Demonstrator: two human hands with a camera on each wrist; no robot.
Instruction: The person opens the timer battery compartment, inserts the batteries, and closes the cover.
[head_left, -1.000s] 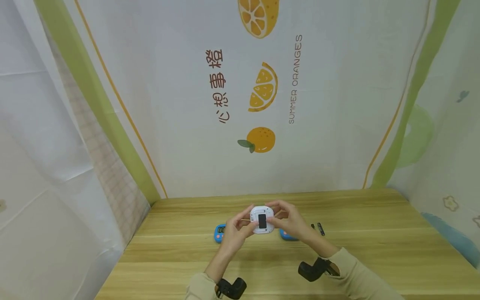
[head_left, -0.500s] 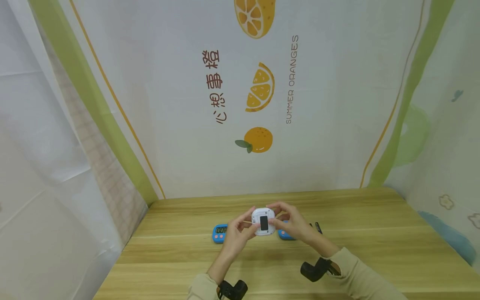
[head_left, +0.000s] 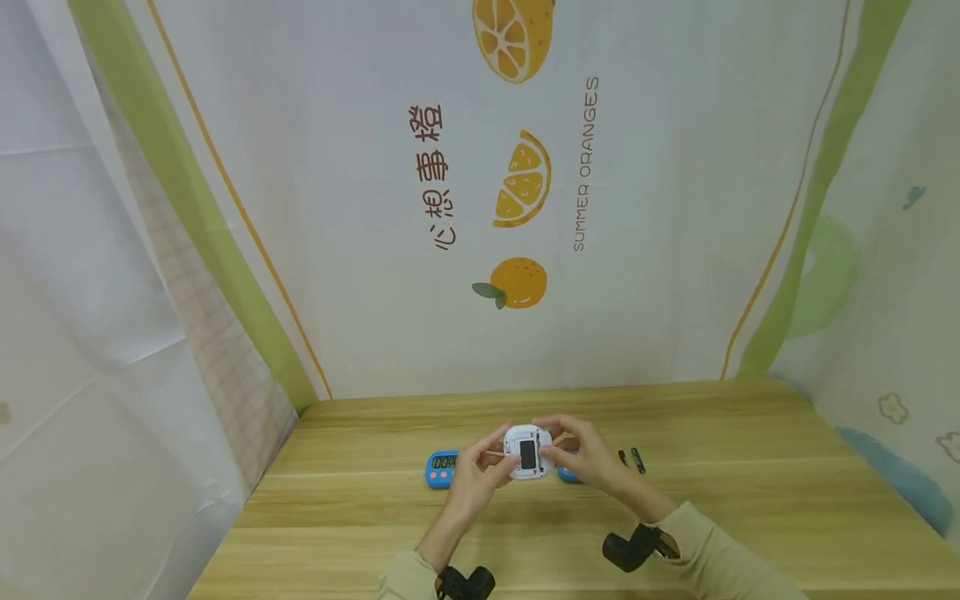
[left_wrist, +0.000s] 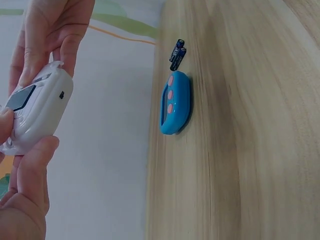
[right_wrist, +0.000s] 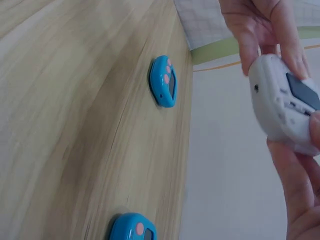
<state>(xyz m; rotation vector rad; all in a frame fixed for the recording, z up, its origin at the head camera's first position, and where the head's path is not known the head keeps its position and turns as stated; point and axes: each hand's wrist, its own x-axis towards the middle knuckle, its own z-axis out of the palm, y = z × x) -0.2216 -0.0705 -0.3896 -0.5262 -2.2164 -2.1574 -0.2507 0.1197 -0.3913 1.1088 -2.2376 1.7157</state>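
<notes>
Above the table, both hands hold a white device with its back towards the head camera. A black rectangle sits on that back. My left hand grips its left edge, thumb on the back face. From the other side my right hand pinches the right edge, thumb on a white back cover. Beside that thumb a dark gap runs along the back, so the cover stands slightly slid. The front of the device is hidden.
On the wooden table lie two blue digital timers, the left timer and the right timer, partly behind my right hand in the head view. Two small dark batteries lie right of them. A printed curtain hangs behind.
The white cover on the device's back has shifted right under my right thumb, opening a dark gap. Both hands and the device have sunk slightly in the head view.
</notes>
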